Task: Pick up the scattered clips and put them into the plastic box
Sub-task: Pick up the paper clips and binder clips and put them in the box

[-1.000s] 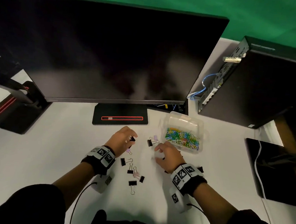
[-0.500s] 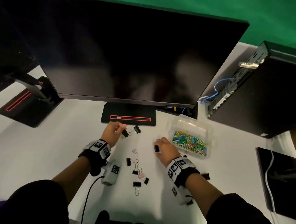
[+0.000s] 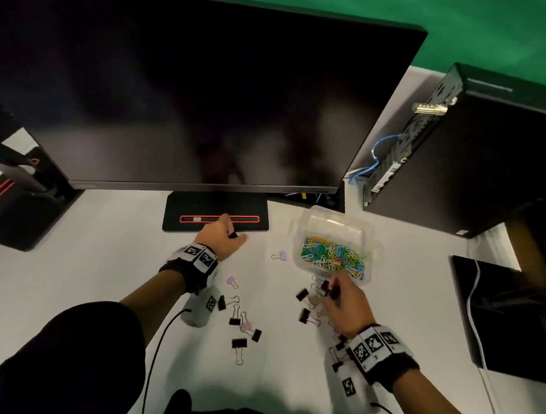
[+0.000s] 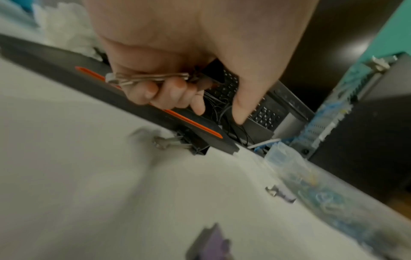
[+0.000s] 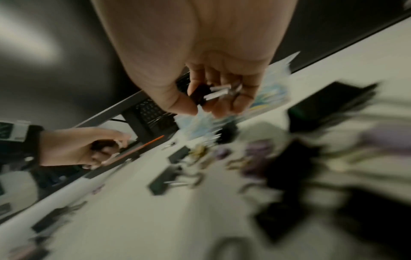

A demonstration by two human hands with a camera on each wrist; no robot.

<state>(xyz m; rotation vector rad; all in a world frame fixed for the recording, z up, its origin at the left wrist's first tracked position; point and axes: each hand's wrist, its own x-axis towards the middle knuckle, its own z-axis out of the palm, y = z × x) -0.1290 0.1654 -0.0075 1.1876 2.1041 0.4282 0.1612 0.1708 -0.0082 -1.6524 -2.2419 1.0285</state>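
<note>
Both hands, left hand [image 3: 220,237] and right hand [image 3: 345,302], apparently grip black clips

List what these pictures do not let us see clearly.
- Head view: the left hand covers the clip it grips.
- Right wrist view: motion blur smears the clips on the desk; no count.
- Head view: the right hand and wristband hide clips beneath.

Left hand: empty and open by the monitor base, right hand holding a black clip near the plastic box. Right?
Not quite. The left hand isn't empty: the left wrist view shows its fingers curled round a black binder clip. The rest stands: right hand holds a black clip near the plastic box.
</note>
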